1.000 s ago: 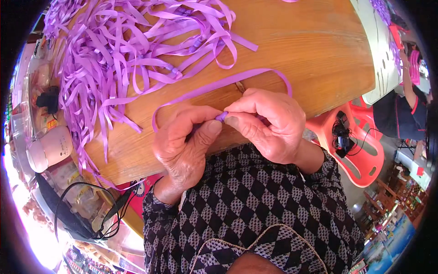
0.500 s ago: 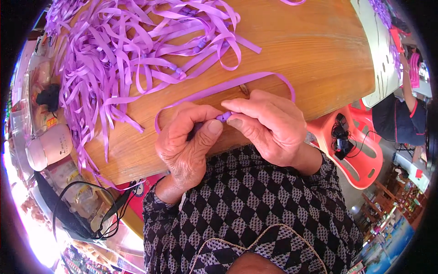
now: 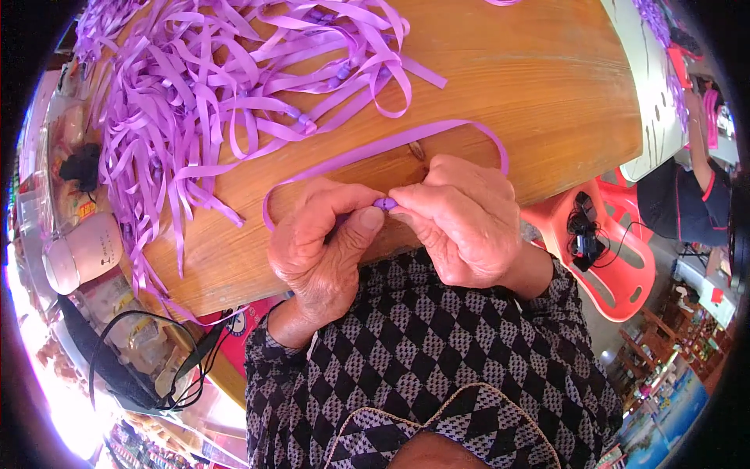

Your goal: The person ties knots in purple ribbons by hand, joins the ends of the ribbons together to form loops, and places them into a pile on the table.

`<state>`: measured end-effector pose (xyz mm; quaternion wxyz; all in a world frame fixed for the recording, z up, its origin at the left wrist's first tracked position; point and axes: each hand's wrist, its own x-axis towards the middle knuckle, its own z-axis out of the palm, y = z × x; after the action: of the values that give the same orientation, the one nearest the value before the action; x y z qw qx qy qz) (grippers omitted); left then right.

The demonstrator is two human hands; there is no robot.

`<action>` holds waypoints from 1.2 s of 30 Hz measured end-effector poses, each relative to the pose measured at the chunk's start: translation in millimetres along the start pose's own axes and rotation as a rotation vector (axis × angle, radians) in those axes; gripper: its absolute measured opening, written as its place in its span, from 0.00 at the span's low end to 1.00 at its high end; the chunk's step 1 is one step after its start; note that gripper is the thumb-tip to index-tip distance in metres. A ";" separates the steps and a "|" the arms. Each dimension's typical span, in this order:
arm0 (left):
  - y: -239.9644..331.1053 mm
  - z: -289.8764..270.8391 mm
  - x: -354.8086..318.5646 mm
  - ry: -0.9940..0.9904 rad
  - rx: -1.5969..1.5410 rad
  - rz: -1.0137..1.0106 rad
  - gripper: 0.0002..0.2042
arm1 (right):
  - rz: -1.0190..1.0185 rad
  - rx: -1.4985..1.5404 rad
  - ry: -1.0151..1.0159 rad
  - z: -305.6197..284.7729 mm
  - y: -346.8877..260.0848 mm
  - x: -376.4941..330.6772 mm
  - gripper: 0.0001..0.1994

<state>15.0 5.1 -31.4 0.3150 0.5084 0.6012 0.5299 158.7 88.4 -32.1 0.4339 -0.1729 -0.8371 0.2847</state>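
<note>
right now one long flat purple ribbon strip [image 3: 375, 150] loops out ahead of both hands, its long run slanting from front-left to front-right across the round wooden tabletop [image 3: 539, 86], both ends curving back to the fingertips. the left hand [image 3: 324, 246] and right hand [image 3: 465, 219] meet thumb to thumb, each pinched tight on one small purple bead-like clasp [image 3: 384, 203] between them (equally near to both). farther front-left lies one tangled heap of purple ribbon strips [image 3: 226, 86], too many to count.
</note>
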 end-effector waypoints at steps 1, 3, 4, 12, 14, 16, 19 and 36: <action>0.2 -0.1 -0.5 -0.001 -0.001 0.000 0.05 | 0.000 0.011 -0.021 -0.8 0.2 0.8 0.11; 0.5 -1.2 -2.2 -0.013 0.002 -0.018 0.05 | -0.002 0.024 -0.043 -0.3 1.7 1.7 0.11; -0.4 -1.1 -2.6 -0.011 0.003 -0.018 0.05 | -0.017 0.046 -0.044 0.3 2.6 2.2 0.11; -2.9 -0.2 -0.9 -0.003 -0.027 0.011 0.05 | 0.022 0.081 0.020 9.7 2.5 -4.1 0.10; 0.4 -0.1 -1.7 0.019 -0.088 -0.070 0.05 | 0.065 0.099 0.042 9.0 0.9 -1.4 0.10; 0.6 -0.5 -2.9 0.043 -0.150 -0.152 0.05 | 0.065 0.099 0.045 7.4 -0.3 0.5 0.10; 1.7 -5.5 -3.8 0.015 -0.313 -0.176 0.06 | 0.052 0.077 0.043 3.7 -0.9 0.4 0.10; 3.7 -3.4 -4.0 -0.006 0.079 0.108 0.05 | -0.002 -0.049 0.023 1.7 -9.0 -3.6 0.10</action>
<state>14.0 0.0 -27.6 0.2675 0.5539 0.5922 0.5205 158.9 78.9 -29.5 0.4396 -0.1860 -0.8388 0.2619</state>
